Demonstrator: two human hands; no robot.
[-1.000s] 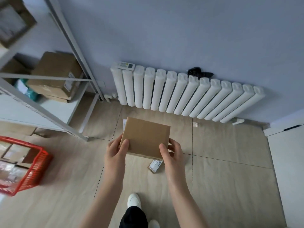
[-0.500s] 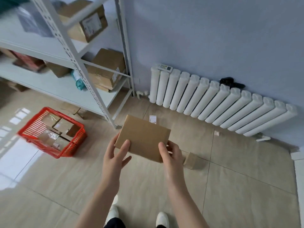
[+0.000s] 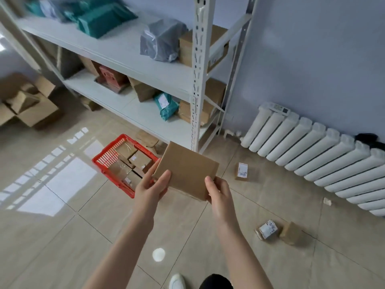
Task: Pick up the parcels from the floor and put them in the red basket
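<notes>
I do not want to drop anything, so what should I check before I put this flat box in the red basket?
1. Grip on flat cardboard parcel: left hand and right hand both hold it. Ok.
2. Red basket open side up. Ok.
3. Room inside: several parcels already lie there. Cannot tell.
4. Parcel lined up over the opening: it shows right of it. Not ok.
5. Floor finished: three small parcels lie near the radiator. Not ok.
</notes>
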